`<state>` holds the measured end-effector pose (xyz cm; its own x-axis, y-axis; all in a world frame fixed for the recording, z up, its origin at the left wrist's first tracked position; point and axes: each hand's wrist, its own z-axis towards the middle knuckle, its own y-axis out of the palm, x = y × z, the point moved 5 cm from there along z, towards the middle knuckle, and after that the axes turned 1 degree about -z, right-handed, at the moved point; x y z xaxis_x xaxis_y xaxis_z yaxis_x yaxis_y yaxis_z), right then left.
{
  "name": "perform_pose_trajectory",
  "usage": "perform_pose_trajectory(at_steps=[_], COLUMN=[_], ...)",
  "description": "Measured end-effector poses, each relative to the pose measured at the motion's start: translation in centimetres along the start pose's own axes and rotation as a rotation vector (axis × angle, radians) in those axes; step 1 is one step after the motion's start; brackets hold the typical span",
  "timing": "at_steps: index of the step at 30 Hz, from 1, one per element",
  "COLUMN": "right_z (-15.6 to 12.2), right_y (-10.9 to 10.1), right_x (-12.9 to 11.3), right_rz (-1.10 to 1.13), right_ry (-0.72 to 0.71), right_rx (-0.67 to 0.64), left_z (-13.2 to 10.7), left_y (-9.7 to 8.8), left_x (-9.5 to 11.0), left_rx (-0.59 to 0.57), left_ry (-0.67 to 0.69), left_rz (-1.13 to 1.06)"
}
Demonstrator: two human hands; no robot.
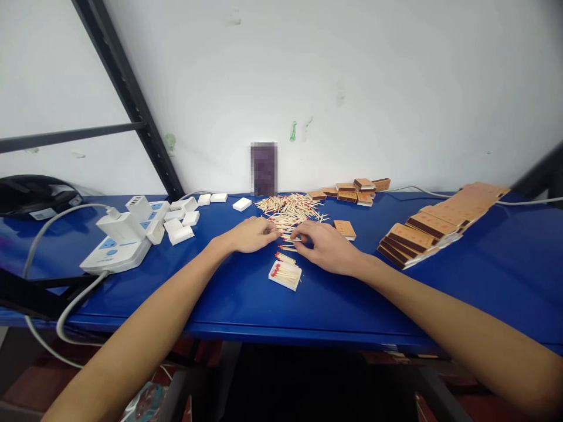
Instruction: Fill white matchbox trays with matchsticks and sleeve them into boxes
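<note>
Head view: both bare hands lie on the blue desk [229, 293] at the near edge of a loose heap of matches [290, 210], thin pale wooden sticks with red heads lying crisscross. The left hand [250, 234] is loosely curled, its fingertips touching the left fringe of the heap. The right hand [325, 247] has its fingers drawn narrow over a few stray sticks. Whether either hand actually grips a match cannot be told.

Just near of the hands sits a white tray [285, 275], partly filled with matches laid parallel, red heads towards the left.

Judging by their look, the matches are very light, stiff and easily snapped. They roll and scatter at a nudge, so a small bundle is best pinched across the middle of the shafts, with the heads lined up and kept from rubbing. The tray looks like thin card, light and easily crushed, and is best held by its long sides.

Right of the heap lies one brown matchbox sleeve [345, 228]. Further right, a long overlapping row of brown sleeves [422, 231] runs towards the far right. More boxes [352, 192] cluster at the far edge by the wall.

To the left, empty white trays [181, 227] lie near a white power strip [115, 251] with plugs and a grey cable. A dark blurred object [264, 169] stands against the wall beyond the heap.
</note>
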<state>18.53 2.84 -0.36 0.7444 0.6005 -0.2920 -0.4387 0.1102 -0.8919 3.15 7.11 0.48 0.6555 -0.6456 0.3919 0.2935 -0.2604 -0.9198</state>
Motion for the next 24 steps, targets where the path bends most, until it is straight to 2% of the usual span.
perform_pose_trajectory(at_steps=[9,13,17,24], right_z=[0.0,-0.2,-0.2,-0.1], right_y=[0.0,-0.3,-0.3,-0.3], right_x=[-0.5,-1.1,-0.8,-0.8], right_rz=[0.052,0.144,0.221,0.21], right_ry=[-0.037,-0.043,0.015,-0.004], right_rx=[-0.015,-0.109,-0.181,-0.19], left_z=[-1.5,-2.1,-2.4,-2.6], left_y=[-0.7,-0.7,-0.6,-0.4], left_x=[1.3,2.5,3.4,3.7], left_rx=[-0.207,-0.302,-0.307,-0.321], left_ry=[0.043,0.066,0.094,0.086], left_rz=[-0.263,-0.3,-0.224,-0.184])
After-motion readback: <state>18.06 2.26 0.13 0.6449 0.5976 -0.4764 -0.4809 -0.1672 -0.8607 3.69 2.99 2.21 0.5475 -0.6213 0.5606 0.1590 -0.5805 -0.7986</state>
